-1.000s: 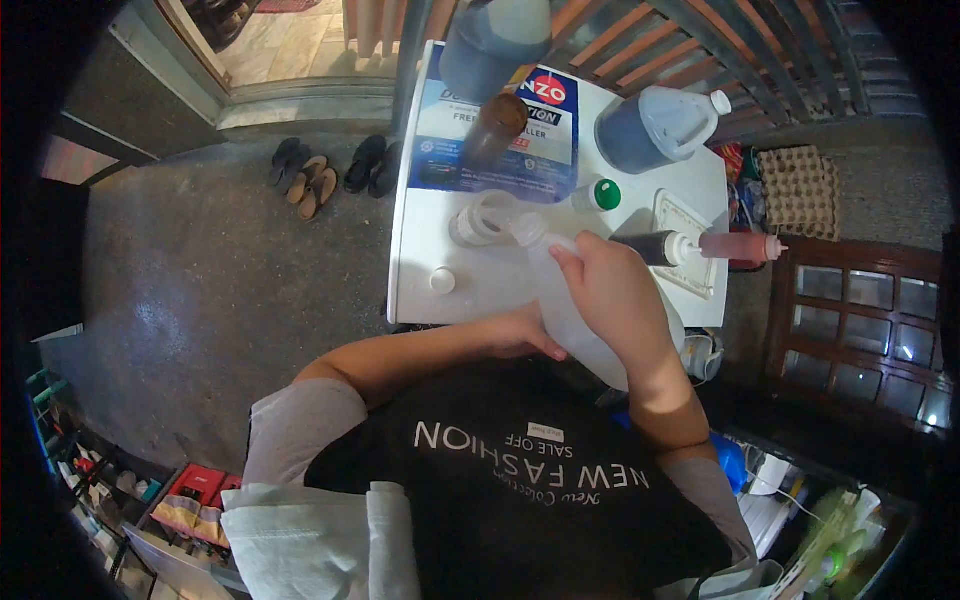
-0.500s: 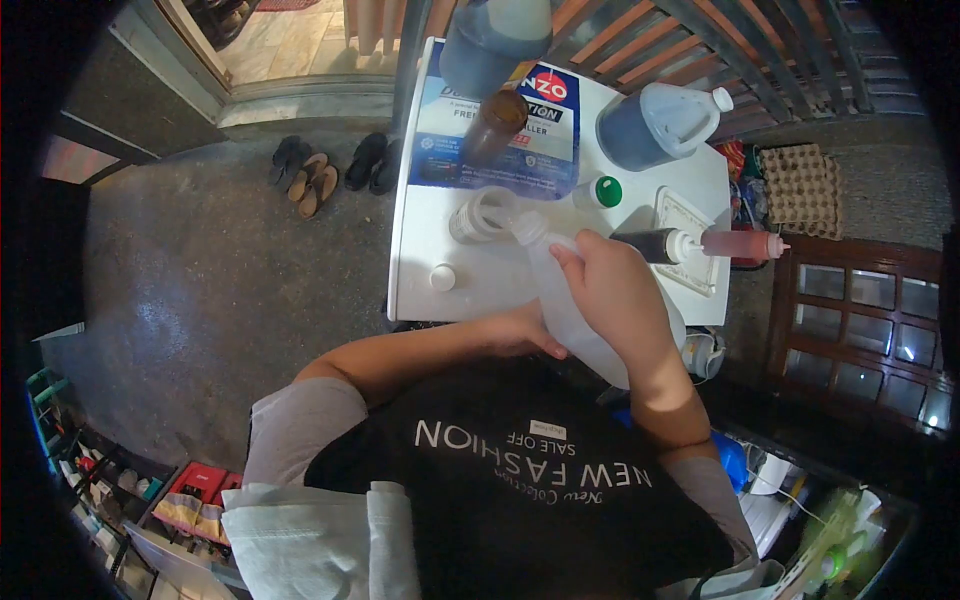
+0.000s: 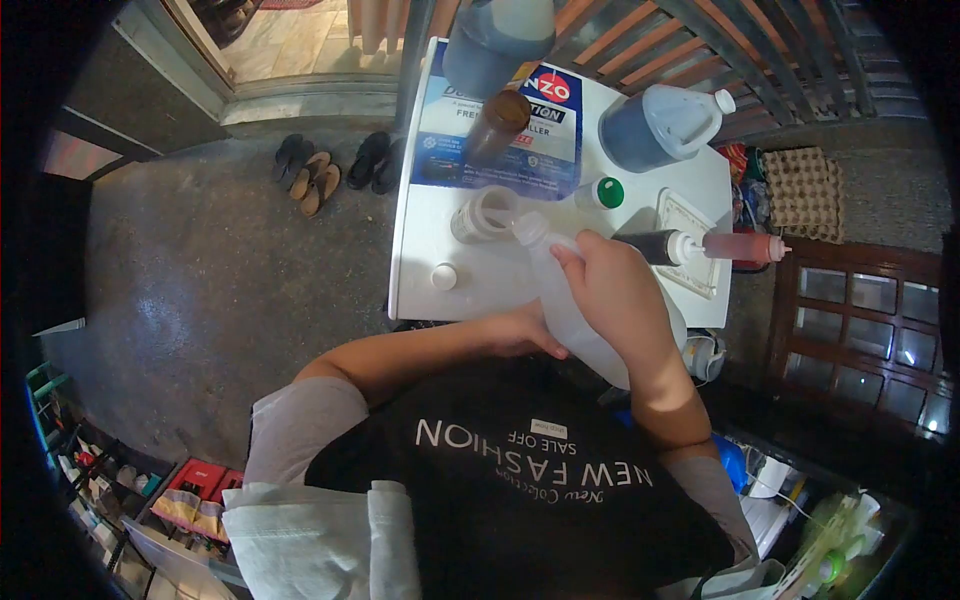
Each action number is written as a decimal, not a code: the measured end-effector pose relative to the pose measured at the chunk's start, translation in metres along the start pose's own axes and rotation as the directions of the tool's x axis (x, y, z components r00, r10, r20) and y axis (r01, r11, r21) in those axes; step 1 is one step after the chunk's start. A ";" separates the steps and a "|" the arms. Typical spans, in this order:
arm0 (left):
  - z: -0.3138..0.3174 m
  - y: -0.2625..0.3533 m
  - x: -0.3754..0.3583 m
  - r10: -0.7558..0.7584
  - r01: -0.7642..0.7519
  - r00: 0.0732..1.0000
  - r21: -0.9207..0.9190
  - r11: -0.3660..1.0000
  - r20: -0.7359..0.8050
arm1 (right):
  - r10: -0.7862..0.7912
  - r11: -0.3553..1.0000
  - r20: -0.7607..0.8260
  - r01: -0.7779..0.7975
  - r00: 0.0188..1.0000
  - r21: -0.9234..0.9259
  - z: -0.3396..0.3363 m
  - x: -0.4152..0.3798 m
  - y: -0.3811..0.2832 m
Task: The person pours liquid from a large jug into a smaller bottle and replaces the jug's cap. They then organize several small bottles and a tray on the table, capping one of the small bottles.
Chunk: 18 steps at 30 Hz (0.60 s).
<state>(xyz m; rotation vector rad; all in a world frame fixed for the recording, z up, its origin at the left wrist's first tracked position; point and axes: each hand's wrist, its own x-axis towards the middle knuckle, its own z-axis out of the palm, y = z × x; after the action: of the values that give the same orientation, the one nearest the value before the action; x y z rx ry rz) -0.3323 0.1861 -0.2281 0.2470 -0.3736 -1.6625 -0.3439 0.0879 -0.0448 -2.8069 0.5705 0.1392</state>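
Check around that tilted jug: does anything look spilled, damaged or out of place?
Nothing stands out: the translucent white plastic jug is tilted toward the open white cylindrical container, and no puddle shows on the visible white tabletop.

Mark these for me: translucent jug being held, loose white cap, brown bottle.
Translucent jug [image 3: 590, 345]: head view, on its body.
White cap [image 3: 444, 277]: head view, on its middle.
Brown bottle [image 3: 494, 132]: head view, on its side.

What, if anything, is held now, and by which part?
A translucent plastic jug: right grip on its upper part near the neck, left grip against its side, fingers partly hidden.
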 end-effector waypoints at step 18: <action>0.000 0.002 -0.001 -0.014 0.014 1.000 0.013 1.000 0.000 | -0.004 1.000 0.012 0.004 1.000 -0.024 -0.001 0.001 -0.002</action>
<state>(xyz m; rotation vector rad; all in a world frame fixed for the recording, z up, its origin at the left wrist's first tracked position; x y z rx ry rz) -0.3305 0.1866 -0.2271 0.2601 -0.3840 -1.6746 -0.3425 0.0893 -0.0435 -2.8286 0.5637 0.1635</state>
